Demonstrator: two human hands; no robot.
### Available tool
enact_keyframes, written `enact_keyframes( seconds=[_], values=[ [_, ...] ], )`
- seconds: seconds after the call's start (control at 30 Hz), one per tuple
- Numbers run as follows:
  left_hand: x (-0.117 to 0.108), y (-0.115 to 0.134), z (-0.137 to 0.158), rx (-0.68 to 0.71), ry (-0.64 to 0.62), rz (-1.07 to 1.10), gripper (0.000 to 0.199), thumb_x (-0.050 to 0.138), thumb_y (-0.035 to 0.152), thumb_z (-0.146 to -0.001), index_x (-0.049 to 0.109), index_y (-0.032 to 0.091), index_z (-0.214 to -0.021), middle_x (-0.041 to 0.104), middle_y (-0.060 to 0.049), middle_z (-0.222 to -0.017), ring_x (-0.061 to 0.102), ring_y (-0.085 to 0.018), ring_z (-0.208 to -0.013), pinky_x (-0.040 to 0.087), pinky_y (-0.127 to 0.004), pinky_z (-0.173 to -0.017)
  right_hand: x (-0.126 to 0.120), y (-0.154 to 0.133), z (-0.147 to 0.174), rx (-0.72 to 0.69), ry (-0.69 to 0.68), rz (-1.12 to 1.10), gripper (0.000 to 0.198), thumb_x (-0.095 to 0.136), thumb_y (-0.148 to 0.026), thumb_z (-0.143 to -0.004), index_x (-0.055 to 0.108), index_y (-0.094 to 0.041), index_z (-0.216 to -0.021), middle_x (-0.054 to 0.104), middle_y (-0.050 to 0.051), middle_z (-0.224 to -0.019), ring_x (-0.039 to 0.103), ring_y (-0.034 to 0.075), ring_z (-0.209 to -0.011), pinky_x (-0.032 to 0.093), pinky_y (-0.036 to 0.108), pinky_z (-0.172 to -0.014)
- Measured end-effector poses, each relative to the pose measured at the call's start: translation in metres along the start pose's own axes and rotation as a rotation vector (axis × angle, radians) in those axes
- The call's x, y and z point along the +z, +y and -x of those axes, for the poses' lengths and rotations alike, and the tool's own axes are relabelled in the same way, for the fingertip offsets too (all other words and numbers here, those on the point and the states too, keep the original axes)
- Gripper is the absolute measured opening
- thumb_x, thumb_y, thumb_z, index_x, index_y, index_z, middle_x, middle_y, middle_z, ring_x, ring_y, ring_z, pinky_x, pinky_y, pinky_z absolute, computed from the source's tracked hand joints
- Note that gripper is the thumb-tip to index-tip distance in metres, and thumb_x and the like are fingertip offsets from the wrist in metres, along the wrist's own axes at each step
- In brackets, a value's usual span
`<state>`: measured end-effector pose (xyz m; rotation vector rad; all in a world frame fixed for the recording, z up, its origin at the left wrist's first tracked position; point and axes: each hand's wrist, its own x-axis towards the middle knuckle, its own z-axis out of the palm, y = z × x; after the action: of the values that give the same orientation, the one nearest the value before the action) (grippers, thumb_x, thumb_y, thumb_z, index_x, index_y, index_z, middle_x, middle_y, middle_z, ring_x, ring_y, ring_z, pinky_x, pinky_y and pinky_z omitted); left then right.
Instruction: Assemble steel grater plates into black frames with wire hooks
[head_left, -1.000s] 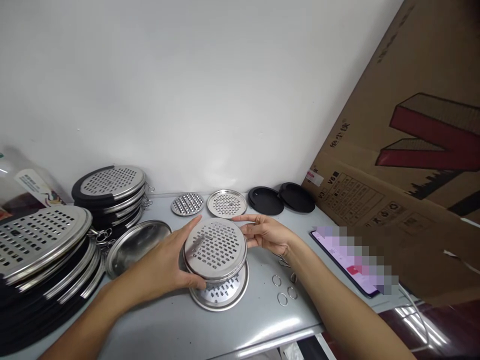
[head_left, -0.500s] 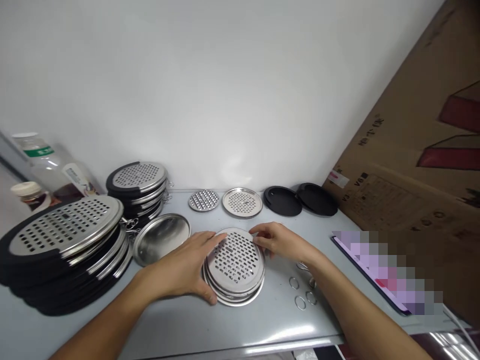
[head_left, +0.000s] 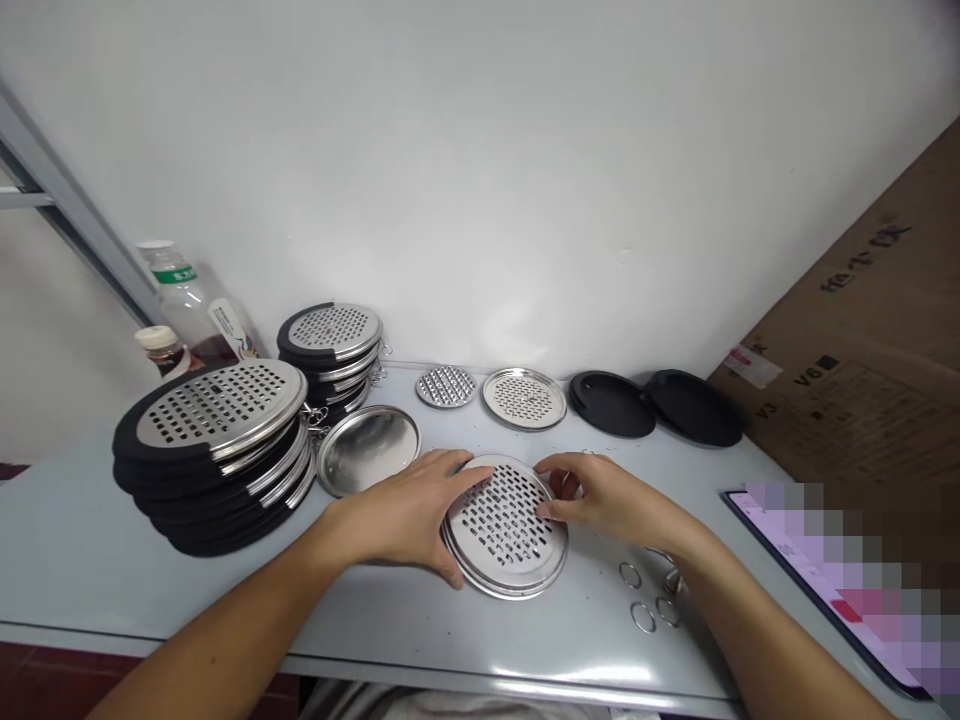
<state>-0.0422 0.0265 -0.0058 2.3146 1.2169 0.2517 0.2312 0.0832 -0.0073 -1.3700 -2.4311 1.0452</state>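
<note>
A small stack of round metal grater discs (head_left: 510, 535), the top one full of slots, lies on the table between my two hands. My left hand (head_left: 416, 510) curves round its left side, with the thumb at the lower rim and the forefinger on the top disc. Closed at the upper right edge, my right hand (head_left: 589, 490) has its thumb on the top disc and its fingers curled by the rim. Several metal rings (head_left: 643, 617) lie beside my right forearm. Left of the stack, a shiny shallow metal dish (head_left: 367, 450) sits behind my left hand.
Piles of black-edged graters with small chains (head_left: 225, 410) stand at left, near two bottles (head_left: 199, 320). Along the wall lie a small grater disc (head_left: 446, 387), a larger rimmed one (head_left: 525, 400) and black round covers (head_left: 615, 405). At right are a tablet (head_left: 817, 590) and a carton (head_left: 847, 370).
The view has swung left, so everything appears farther right. The discs in the stack sit more evenly over each other. Both hands stay on the stack's edges.
</note>
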Motion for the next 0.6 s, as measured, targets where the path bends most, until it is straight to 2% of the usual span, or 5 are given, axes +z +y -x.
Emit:
enact_keyframes(
  seconds=[0.2, 0.37, 0.5, 0.6],
  values=[
    [-0.001, 0.002, 0.002, -0.032, -0.009, 0.009, 0.107, 0.085, 0.047, -0.057, 0.033, 0.034, -0.149, 0.036, -0.009, -0.151, 0.036, -0.039, -0.136, 0.037, -0.049, -0.108, 0.002, 0.0, 0.002, 0.001, -0.014, -0.002, 0.066, 0.08, -0.046, -0.068, 0.058, -0.023, -0.126, 0.066, 0.004, -0.09, 0.062, 0.023, -0.082, 0.048, 0.033, -0.074],
    [0.0, 0.001, 0.003, -0.052, -0.053, 0.001, 0.105, 0.082, 0.054, -0.058, 0.032, 0.036, -0.149, 0.025, -0.008, -0.158, 0.025, -0.04, -0.142, 0.031, -0.051, -0.111, 0.0, 0.0, 0.006, -0.066, -0.041, 0.016, 0.086, 0.084, -0.049, -0.06, 0.051, -0.026, -0.137, 0.059, 0.009, -0.117, 0.058, 0.029, -0.1, 0.048, 0.039, -0.085],
    [-0.001, 0.002, 0.003, -0.056, -0.056, 0.001, 0.105, 0.083, 0.054, -0.058, 0.033, 0.037, -0.149, 0.029, -0.008, -0.156, 0.028, -0.039, -0.141, 0.032, -0.05, -0.111, -0.001, -0.003, 0.011, -0.155, -0.111, -0.018, 0.099, 0.086, -0.046, -0.059, 0.041, -0.029, -0.145, 0.046, 0.009, -0.139, 0.052, 0.031, -0.117, 0.045, 0.041, -0.098],
    [-0.002, 0.002, 0.002, -0.068, -0.066, 0.005, 0.106, 0.083, 0.056, -0.057, 0.034, 0.037, -0.149, 0.029, -0.009, -0.155, 0.027, -0.039, -0.142, 0.032, -0.051, -0.112, 0.001, -0.004, 0.012, -0.173, -0.138, 0.014, 0.105, 0.087, -0.046, -0.056, 0.039, -0.025, -0.147, 0.036, 0.011, -0.149, 0.041, 0.034, -0.131, 0.037, 0.044, -0.108]
  ],
)
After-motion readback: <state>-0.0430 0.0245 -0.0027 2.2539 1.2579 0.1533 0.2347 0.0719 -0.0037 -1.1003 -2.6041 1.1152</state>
